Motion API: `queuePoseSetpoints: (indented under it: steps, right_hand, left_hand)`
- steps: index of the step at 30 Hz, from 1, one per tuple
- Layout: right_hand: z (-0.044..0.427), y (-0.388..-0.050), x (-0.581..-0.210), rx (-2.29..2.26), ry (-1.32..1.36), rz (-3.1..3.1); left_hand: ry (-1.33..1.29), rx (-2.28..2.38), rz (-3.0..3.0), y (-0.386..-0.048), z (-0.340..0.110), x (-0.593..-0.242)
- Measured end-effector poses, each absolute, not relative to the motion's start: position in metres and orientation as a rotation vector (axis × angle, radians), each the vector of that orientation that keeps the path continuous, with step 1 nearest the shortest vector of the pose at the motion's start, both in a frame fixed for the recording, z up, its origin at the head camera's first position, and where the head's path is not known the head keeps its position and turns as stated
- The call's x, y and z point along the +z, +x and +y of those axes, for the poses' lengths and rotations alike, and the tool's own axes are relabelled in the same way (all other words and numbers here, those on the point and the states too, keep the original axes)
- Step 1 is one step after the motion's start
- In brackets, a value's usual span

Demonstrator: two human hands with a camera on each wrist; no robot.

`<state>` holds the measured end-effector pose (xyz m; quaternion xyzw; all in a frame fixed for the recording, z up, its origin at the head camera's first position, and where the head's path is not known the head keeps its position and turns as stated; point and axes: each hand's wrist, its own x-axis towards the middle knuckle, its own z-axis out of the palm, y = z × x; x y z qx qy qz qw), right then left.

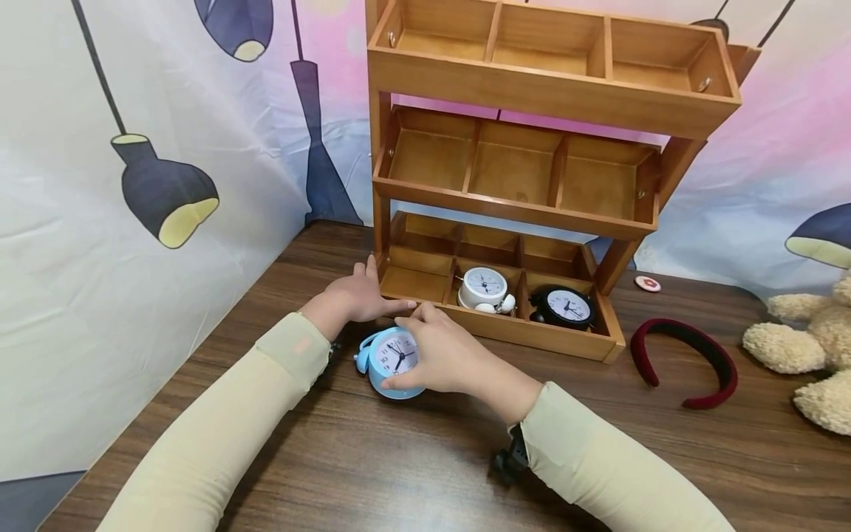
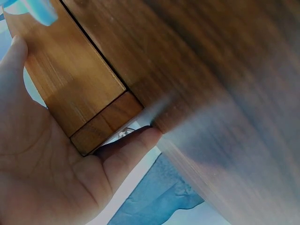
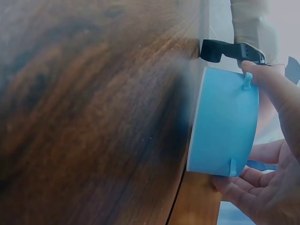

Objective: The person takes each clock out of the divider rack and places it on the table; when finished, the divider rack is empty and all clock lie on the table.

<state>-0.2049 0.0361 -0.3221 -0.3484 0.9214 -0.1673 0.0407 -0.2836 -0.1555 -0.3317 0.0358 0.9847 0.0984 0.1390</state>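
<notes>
My right hand [image 1: 452, 355] holds a light blue alarm clock [image 1: 394, 358] by its edge, thumb and fingers on opposite sides. Its white dial faces up in the head view, with the bells towards the left; the right wrist view shows its blue side [image 3: 225, 122] and two small feet. At the front left corner of a wooden three-tier shelf [image 1: 532, 332], my left hand [image 1: 352, 295] rests with fingers straight along the side and thumb spread over the front rim. A white alarm clock [image 1: 484, 282] lies in the bottom tier's middle compartment, a black one [image 1: 566, 307] in the right.
Right of the shelf, a dark red headband [image 1: 721, 369] and a small round red-and-white piece [image 1: 648, 284] lie on the wooden table [image 1: 399, 473]. A plush toy [image 1: 831, 332] sits at the right edge. Printed cloth [image 1: 219, 295] hangs behind and at left.
</notes>
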Motion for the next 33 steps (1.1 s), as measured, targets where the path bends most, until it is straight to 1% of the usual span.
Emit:
queuePoseSetpoints:
  steps: [9,25,33]
  right_hand:
    - [0.033,-0.206,-0.325,-0.551,-1.061,2.785]
    - [0.035,-0.202,-0.329,-0.491,-1.056,2.794]
    - [0.043,-0.207,-0.323,-0.453,-1.055,2.904]
  left_hand:
    - [0.117,0.288,2.851,-0.283,-0.155,-0.331]
    - [0.104,0.316,2.842,-0.282,-0.154,-0.329]
    - [0.109,0.3,2.843,-0.281,-0.155,-0.328]
